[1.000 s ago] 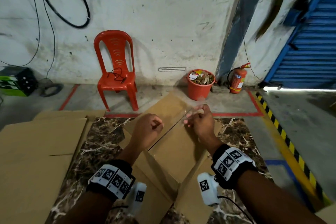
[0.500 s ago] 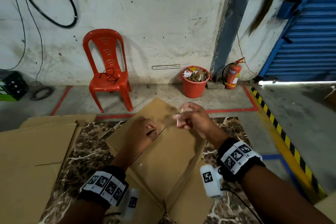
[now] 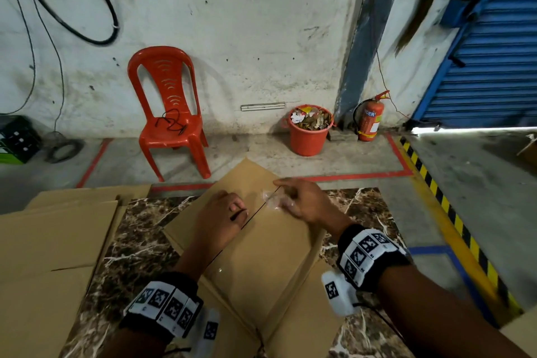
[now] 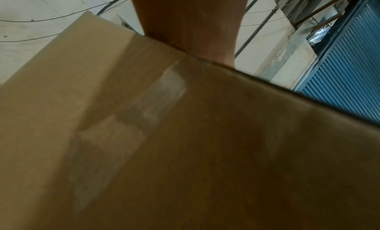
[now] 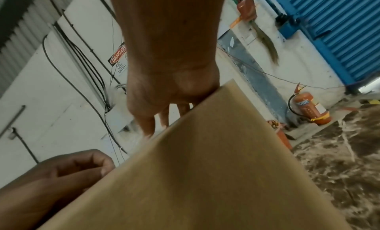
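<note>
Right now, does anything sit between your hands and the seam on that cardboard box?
Nothing visible does. The left hand rests on the cardboard box beside the seam; the right hand is at the seam, touching crumpled clear tape.

Space is open above the cardboard box [image 3: 261, 250]; flattened cardboard [image 3: 49, 241] lies left, marble tabletop [image 3: 363, 209] right.
</note>
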The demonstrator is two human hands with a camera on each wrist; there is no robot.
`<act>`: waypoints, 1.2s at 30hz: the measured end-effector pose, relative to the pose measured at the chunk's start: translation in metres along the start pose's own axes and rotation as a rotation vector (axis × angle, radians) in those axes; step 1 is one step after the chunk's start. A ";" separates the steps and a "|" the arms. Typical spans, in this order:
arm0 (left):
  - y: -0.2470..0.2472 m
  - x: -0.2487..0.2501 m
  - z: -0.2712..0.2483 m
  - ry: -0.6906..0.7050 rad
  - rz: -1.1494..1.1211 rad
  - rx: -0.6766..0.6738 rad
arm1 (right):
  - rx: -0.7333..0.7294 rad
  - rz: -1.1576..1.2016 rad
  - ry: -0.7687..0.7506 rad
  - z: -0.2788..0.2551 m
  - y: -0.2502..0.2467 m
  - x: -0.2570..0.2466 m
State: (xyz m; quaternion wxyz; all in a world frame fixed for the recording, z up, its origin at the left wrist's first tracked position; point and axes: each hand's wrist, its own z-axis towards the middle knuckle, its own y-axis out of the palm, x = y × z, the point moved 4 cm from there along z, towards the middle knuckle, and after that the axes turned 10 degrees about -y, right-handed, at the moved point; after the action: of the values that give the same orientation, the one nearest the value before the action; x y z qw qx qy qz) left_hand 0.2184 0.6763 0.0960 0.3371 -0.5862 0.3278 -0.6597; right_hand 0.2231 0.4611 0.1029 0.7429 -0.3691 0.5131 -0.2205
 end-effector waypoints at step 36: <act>-0.026 0.065 -0.058 -0.362 -1.311 -0.480 | 0.727 0.365 0.302 -0.063 -0.001 -0.082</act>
State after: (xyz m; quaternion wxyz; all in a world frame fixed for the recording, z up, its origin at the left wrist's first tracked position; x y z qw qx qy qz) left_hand 0.1534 0.6388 0.1477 -0.2175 -0.8204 -0.0164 -0.5286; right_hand 0.1337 0.4980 0.1404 0.7679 0.0496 0.5620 -0.3034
